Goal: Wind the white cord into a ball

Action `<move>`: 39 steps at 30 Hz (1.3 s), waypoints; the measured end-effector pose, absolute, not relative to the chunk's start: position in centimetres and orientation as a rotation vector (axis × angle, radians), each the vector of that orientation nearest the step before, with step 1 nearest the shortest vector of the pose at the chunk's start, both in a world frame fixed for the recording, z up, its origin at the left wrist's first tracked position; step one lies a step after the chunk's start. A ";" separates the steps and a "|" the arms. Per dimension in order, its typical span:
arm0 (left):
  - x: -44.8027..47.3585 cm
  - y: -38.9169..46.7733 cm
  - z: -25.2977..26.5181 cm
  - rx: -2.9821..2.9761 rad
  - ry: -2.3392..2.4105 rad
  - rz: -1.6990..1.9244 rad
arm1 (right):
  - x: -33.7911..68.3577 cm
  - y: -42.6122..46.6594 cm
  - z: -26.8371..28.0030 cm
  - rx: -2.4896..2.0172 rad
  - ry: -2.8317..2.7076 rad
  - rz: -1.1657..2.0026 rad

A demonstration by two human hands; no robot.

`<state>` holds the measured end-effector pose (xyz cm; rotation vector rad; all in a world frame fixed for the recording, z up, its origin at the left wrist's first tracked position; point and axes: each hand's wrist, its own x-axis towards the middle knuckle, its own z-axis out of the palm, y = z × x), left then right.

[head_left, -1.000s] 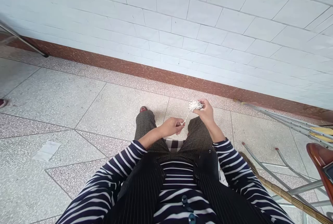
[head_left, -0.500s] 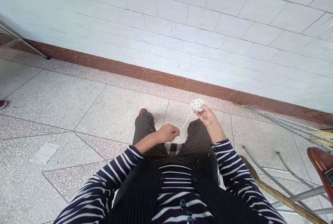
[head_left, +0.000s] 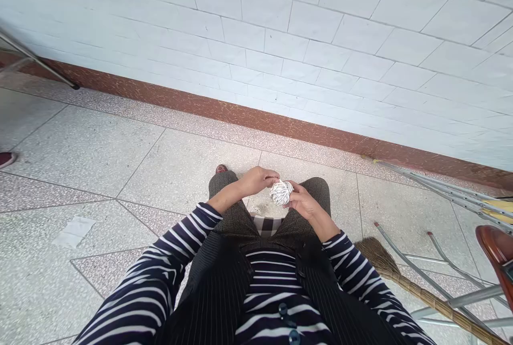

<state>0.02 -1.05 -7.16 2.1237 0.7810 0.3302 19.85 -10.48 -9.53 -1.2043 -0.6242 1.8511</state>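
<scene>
A ball of white cord point(head_left: 281, 193) with dark flecks is held above my lap, between my knees. My right hand point(head_left: 303, 201) grips it from the right side, fingers and thumb around its edge. At the ball's upper left, my left hand point(head_left: 259, 180) is closed in a pinch on the cord, its fingertips close against the winding. Below my left hand, some loose white cord point(head_left: 255, 210) shows low between my legs; how it connects to the ball is hidden.
A white tiled wall point(head_left: 296, 40) with a red-brown skirting point(head_left: 224, 111) stands ahead. At the right are a straw broom point(head_left: 417, 292), metal tube legs point(head_left: 436, 265) and folded metal poles point(head_left: 436, 187). A paper sheet point(head_left: 76, 231) lies on the floor at left, and a shoe point(head_left: 6, 159) shows at the edge.
My right hand has brought the ball down and left toward my lap. My left hand has moved up to it, so the stretch of cord between the hands is now very short.
</scene>
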 end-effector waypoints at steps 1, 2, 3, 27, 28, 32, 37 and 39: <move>0.0 -1.3 -7.4 2.095 0.787 0.366 | 19.9 -10.5 -9.1 -1.175 -0.607 1.851; 0.1 -1.5 -7.7 2.085 0.806 0.396 | 19.9 -10.6 -8.6 -1.148 -0.596 1.849; 0.2 -1.8 -8.1 2.083 0.830 0.416 | 19.9 -10.6 -8.2 -1.124 -0.588 1.842; 0.6 2.5 -6.8 2.175 1.021 0.605 | 20.4 -9.6 -2.8 -0.957 -0.891 1.739; 0.7 2.2 -6.9 2.158 1.000 0.588 | 20.5 -9.5 -3.0 -0.959 -0.874 1.731; 1.5 0.6 -7.5 1.966 0.812 0.476 | 20.7 -9.3 -3.6 -0.977 -0.781 1.702; 2.2 -0.5 -7.1 1.564 0.599 0.593 | 21.1 -9.4 -3.4 -0.988 -0.768 1.722; 2.3 -0.4 -6.8 1.507 0.606 0.645 | 21.2 -9.5 -3.3 -0.979 -0.765 1.732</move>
